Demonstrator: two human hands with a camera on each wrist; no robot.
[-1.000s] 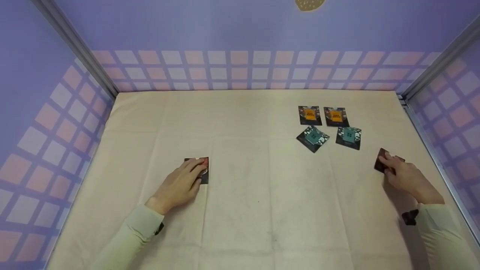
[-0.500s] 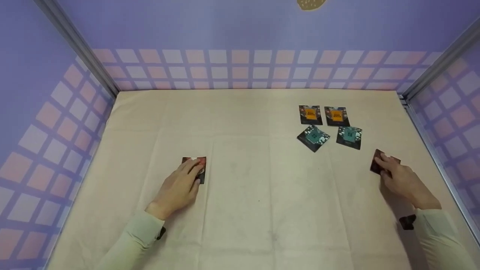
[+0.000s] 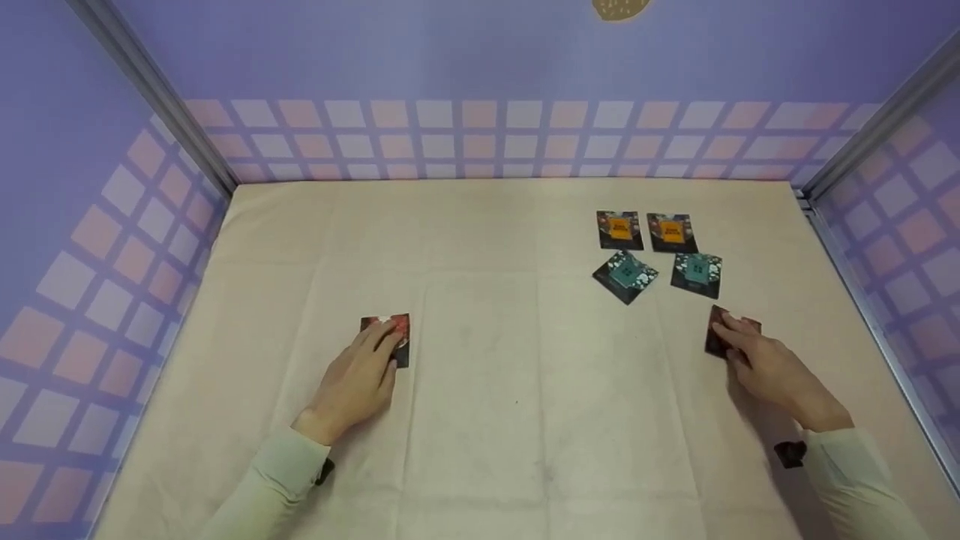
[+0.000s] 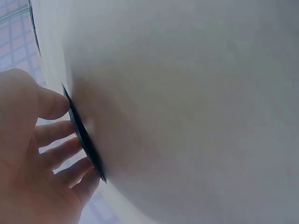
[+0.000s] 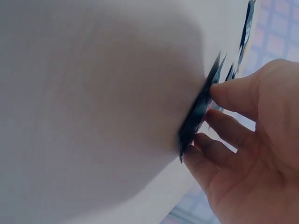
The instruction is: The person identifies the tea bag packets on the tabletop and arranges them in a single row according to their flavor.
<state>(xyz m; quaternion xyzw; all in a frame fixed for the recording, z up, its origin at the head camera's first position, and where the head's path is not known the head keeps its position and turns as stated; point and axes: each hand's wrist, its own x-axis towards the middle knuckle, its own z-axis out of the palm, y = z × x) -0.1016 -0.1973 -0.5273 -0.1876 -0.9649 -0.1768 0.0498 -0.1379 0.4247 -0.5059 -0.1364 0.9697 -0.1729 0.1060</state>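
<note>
red-and-black square packet (image 3: 404, 349) sits on the cream cloth-covered tabletop (image 3: 480, 435), held under the left hand's (image 3: 354, 388) curved fingers; another, dark-red square packet (image 3: 715, 342), is gripped beneath the right hand's (image 3: 772, 375) fingers.

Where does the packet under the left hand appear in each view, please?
Head: packet, left of centre, partly covered by the left hand.
Left wrist: packet, left of centre, an edge-on dark strip.
Right wrist: not visible.
Shared landmark: checked wall, across the top in head, upper left in left wrist, upper right in right wrist.
</note>
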